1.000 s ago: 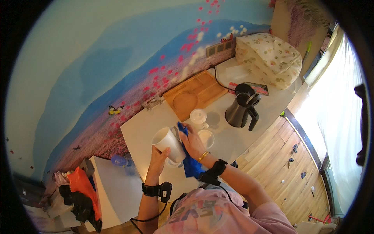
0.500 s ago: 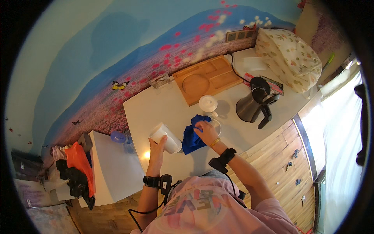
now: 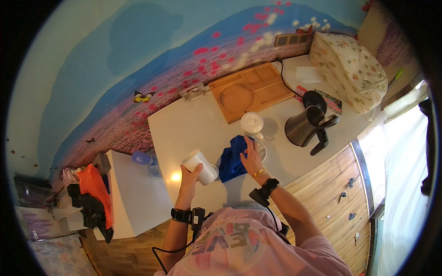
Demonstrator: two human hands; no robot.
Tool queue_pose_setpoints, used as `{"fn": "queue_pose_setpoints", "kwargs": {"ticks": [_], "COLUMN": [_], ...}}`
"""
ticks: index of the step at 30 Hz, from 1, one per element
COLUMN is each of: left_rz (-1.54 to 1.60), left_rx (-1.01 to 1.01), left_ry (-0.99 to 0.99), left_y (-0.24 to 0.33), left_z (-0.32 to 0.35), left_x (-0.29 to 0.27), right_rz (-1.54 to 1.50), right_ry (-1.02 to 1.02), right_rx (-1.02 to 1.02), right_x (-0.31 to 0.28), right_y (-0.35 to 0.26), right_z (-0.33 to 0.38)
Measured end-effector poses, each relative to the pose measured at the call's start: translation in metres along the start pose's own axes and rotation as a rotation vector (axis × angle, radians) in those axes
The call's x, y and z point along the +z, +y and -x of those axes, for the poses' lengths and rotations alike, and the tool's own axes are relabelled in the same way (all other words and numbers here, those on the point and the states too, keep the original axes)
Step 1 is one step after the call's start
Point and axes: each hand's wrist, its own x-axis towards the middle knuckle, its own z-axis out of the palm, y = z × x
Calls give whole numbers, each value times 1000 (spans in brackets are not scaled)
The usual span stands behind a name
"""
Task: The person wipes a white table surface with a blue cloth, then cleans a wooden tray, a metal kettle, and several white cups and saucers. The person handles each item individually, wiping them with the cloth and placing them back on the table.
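My left hand (image 3: 190, 178) is wrapped round a white cylindrical container (image 3: 201, 167), tilted above the table. Beside its lower end a small clear rounded rim (image 3: 215, 172) shows in part. On the table a crumpled dark blue cloth (image 3: 233, 158) lies between my hands. My right hand (image 3: 251, 160) rests at the cloth's right edge, fingers stretched out and apart. Partly hidden behind that hand is a round pale-rimmed cup (image 3: 261, 150). Just beyond it stands a white lidded pot (image 3: 252, 123).
A dark metal kettle (image 3: 301, 129) with its lid up and black handle stands to the right. Behind are a wooden tray (image 3: 267, 87) and a patterned cloth cover (image 3: 347, 66). At left, a lower white cabinet (image 3: 138, 198) has a plastic bottle (image 3: 153, 168) beside it.
My right hand has shifted slightly right, its fingers straightening from a bent grasp at the cloth. The white container has barely changed position in my left hand. The view has turned slightly.
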Motion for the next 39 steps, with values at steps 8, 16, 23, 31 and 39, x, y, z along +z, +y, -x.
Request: {"fn": "queue_pose_setpoints", "kwargs": {"ticks": [8,16,23,31,39], "left_rz": [-20,1,64,94,169], "left_rx": [24,13,-14,31,-75], "left_ry": [-17,-68,-142,-343,-463], "left_y": [-5,-10,11,27,32], "left_z": [-4,-7,1,1,10], "left_x": [-9,-10,3,16,10], "right_rz": [-133,89,-452,-388,-484], "right_ry": [-93,-62,-62,-124,-104], "right_rx": [229,-22,56,-435,-216], "right_x": [9,-28,-53,-27,-18], "right_y": [2,-21,-100,-149,-131], "right_z": [-5,-18,-33,-4,-13]}}
